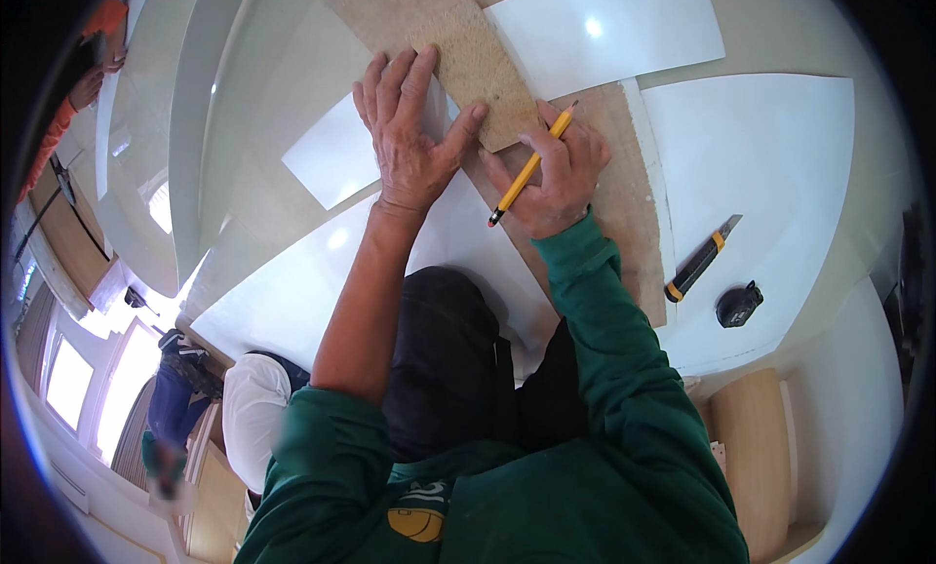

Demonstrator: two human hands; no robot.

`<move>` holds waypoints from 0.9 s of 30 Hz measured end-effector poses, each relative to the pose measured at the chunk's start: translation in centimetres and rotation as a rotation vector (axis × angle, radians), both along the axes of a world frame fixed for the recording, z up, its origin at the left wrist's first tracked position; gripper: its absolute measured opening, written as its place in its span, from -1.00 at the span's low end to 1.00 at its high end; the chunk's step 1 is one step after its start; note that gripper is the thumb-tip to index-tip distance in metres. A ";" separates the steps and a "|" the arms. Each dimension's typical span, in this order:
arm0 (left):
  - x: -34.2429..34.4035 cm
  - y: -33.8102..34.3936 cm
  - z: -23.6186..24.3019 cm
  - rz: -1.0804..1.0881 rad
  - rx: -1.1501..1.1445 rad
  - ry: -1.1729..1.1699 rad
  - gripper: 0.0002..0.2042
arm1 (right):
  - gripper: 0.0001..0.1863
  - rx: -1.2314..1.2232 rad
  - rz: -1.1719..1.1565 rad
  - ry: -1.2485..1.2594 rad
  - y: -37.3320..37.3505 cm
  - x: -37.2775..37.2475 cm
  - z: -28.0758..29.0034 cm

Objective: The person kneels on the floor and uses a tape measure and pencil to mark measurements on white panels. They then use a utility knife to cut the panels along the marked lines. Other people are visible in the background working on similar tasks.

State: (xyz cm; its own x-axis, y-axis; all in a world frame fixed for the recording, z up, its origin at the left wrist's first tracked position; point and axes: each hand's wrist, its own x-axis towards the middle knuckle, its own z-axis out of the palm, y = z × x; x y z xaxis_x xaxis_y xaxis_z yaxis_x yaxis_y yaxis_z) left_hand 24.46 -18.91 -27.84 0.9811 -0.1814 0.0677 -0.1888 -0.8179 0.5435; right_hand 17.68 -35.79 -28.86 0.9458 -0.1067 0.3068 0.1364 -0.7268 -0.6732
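A rectangular piece of tan chipboard (475, 72) lies on a longer brown board (624, 164). My left hand (402, 140) rests along its left edge, fingers stretched out and thumb lying on the chipboard. At the chipboard's near right corner is my right hand (556, 174), with a yellow pencil (531, 167) held across its curled fingers. The pencil's point is toward the far right and its eraser end toward me. Thumb and fingertips of this hand are at the chipboard's near end; whether they also press on it I cannot tell.
White sheets (780, 164) lie around the boards. On the right one are a black-and-yellow utility knife (700, 262), blade out, and a black tape measure (739, 305). Another person's hand (88, 84) with an orange sleeve appears far left. A person (180, 388) is at lower left.
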 end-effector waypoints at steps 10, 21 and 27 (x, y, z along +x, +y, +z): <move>0.1 0.0 -0.1 0.009 -0.026 0.000 -0.27 | -0.42 0.009 0.005 0.003 0.0 0.1 -0.1; 0.2 0.1 -0.1 0.009 -0.016 -0.026 -0.27 | -0.47 -0.010 0.001 -0.021 0.2 0.1 -0.1; 0.3 0.0 -0.2 0.009 -0.022 -0.034 -0.27 | -0.42 -0.008 0.006 0.009 0.1 0.1 0.0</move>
